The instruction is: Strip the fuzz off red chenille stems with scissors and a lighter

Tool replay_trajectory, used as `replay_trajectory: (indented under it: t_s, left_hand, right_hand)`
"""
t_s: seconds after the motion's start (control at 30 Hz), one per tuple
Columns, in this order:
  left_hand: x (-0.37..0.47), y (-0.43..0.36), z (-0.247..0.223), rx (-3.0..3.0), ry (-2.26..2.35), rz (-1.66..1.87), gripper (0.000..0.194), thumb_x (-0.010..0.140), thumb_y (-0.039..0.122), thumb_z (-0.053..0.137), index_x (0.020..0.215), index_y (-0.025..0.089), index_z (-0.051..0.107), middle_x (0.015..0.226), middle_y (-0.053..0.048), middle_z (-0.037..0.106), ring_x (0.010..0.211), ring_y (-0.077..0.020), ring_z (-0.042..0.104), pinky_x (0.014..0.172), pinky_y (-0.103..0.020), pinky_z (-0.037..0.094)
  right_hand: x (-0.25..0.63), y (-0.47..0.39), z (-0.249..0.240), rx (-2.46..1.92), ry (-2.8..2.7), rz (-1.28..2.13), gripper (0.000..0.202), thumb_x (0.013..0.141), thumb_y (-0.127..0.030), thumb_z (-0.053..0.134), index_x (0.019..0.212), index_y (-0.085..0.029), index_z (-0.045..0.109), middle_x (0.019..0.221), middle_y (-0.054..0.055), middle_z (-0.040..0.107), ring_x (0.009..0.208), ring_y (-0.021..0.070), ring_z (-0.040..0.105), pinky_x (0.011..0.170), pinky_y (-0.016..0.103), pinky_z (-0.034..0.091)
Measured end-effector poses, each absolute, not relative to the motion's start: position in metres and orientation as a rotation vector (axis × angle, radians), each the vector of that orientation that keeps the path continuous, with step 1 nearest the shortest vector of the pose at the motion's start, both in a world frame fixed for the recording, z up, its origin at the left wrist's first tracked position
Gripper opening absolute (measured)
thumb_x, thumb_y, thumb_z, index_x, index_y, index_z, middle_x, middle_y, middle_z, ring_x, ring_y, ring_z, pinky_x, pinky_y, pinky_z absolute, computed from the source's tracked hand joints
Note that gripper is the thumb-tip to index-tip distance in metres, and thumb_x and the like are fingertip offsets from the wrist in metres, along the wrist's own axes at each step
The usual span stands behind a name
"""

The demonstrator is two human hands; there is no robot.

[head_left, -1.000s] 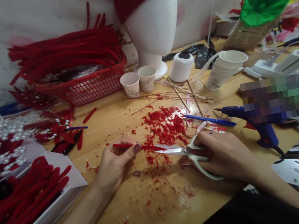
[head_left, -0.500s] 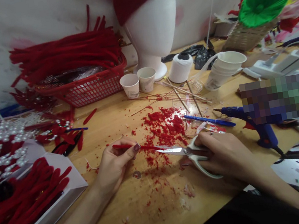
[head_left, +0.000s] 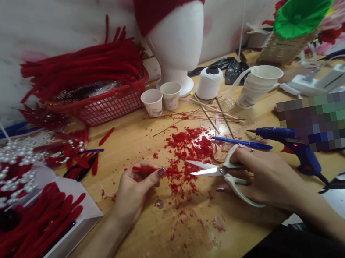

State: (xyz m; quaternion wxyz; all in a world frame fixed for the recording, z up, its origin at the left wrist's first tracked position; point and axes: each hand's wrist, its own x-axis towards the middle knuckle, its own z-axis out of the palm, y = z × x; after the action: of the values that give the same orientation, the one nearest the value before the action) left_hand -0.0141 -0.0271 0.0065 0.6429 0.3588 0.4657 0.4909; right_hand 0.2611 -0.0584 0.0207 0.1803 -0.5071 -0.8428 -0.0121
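Between thumb and fingers, my left hand (head_left: 141, 188) pinches a thin red fuzzy strip (head_left: 146, 169), whose narrow end points right toward the scissors. My right hand (head_left: 260, 171) has its fingers in the pale handles of the scissors (head_left: 229, 170). The two blades are parted, and their tips lie near the strip's right end; whether they touch it I cannot tell. Red fluffy clippings (head_left: 190, 146) are scattered over the wooden table (head_left: 130, 252) under and behind the blades.
Behind stand a red basket (head_left: 111, 104) of red strips, a foam head (head_left: 176, 39), paper cups (head_left: 152, 102) and a thread spool (head_left: 209, 83). A white box (head_left: 84, 198) is at left; a blue pen (head_left: 244, 142) and glue gun (head_left: 306, 158) at right.
The scissor blades have opened wider, and my right hand has shifted slightly right. The camera view has tilted up a little. My left hand still pinches the strip.
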Motion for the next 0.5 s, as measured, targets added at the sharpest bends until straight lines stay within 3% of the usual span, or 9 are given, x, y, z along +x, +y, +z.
replay_trajectory:
  t_s: [0.23,0.5]
  left_hand:
    - [-0.015,-0.030,0.002,0.894,1.091,1.093,0.020,0.061,0.023,0.083,0.068,0.017,0.066,0.065,0.003,0.066,0.056,-0.0062,0.054,0.055,-0.016,0.042]
    - [-0.014,-0.032,0.008,0.950,1.134,1.005,0.022,0.058,0.024,0.084,0.061,0.016,0.064,0.061,0.001,0.068,0.051,-0.0072,0.053,0.048,-0.017,0.039]
  right_hand:
    - [0.256,-0.061,0.024,-1.466,-2.495,0.044,0.021,0.079,-0.037,0.060,0.085,-0.020,0.049,0.070,0.003,0.062,0.061,0.0181,0.058,0.054,0.027,0.037]
    - [0.245,-0.059,0.016,-1.419,-2.513,-0.086,0.021,0.077,-0.037,0.061,0.082,-0.020,0.049,0.064,0.003,0.059,0.056,0.0167,0.053,0.052,0.027,0.033]
